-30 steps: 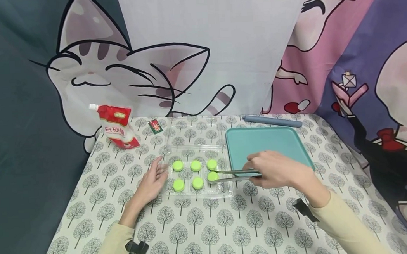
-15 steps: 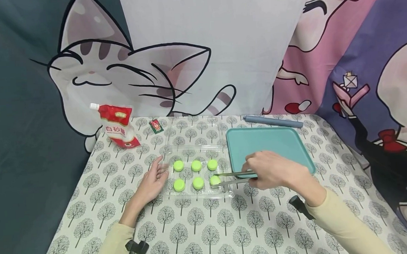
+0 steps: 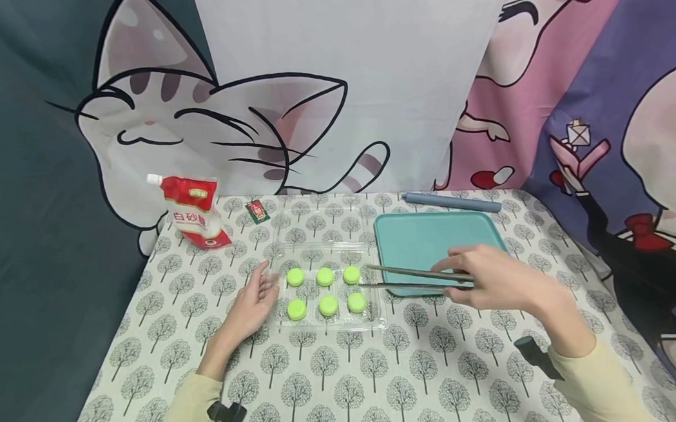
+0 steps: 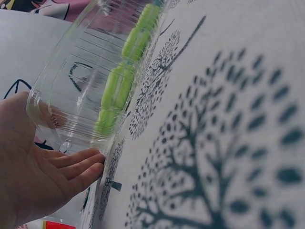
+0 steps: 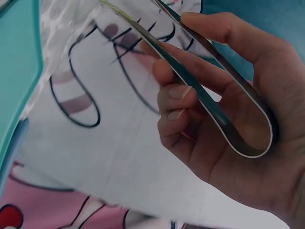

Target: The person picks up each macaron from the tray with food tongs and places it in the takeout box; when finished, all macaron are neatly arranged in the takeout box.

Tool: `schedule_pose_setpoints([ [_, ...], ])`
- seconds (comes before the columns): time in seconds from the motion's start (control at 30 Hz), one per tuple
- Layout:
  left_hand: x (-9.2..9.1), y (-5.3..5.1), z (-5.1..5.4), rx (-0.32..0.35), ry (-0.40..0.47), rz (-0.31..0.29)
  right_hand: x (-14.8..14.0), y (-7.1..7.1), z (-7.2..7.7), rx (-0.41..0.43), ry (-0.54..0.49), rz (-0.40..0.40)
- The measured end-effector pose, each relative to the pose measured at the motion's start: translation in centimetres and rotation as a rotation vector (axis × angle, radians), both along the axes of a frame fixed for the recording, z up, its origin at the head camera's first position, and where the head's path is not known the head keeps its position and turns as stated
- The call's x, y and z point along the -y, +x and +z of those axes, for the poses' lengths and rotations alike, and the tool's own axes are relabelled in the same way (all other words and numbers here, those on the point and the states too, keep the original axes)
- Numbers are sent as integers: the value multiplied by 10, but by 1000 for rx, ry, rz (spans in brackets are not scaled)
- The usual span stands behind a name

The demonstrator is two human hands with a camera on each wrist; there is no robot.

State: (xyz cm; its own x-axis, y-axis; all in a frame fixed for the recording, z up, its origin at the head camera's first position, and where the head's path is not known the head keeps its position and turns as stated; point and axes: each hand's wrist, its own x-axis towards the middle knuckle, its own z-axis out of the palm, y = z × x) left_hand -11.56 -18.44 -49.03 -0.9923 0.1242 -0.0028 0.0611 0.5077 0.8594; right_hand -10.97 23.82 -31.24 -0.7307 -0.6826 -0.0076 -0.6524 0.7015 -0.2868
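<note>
A clear plastic clamshell box (image 3: 333,328) lies with its lid (image 3: 321,222) folded back behind it. Several bright green macarons sit inside in two rows, among them one at the front right (image 3: 356,302). My right hand (image 3: 496,279) grips metal tongs (image 3: 417,272) by their bent end. Their two tips are apart, near the box's right side, with no macaron between them. Beside the left edge of the box rests my left hand (image 3: 252,304), its fingers extended. In the left wrist view that hand (image 4: 52,176) lies against the box's end wall; exact contact is hard to tell.
A teal tray (image 3: 432,237) stands right of the box, partly beneath the right hand. Behind it lies a grey-blue rod (image 3: 452,202). At the back left are a red and white spouted pouch (image 3: 195,211) and a small red-green packet (image 3: 258,211).
The tongs have let go of the front right macaron, which now lies in the box. My right hand has moved right with the tongs opened. The left hand has stayed put.
</note>
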Motion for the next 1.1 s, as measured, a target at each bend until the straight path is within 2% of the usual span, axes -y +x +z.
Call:
schedule_pose_setpoints([
  [0.17, 0, 0, 1, 1, 6, -3, -22, -1, -10, -48, -99, -59],
  [0.37, -1, 0, 0, 10, -1, 1, -49, -8, -26, -201, -206, -123],
  [0.6, 0, -1, 0, 9, -4, -1, -86, -20, -52, -406, -275, -285],
  [0.73, 0, -1, -1, 5, -6, -5, -106, -28, -66, -478, -289, -382],
  [0.9, 1, 0, -1, 7, -11, -5, -131, -30, -82, -478, -293, -524],
  [1.1, 1, -1, -2, 7, -7, -6, -163, -26, -103, -394, -266, -699],
])
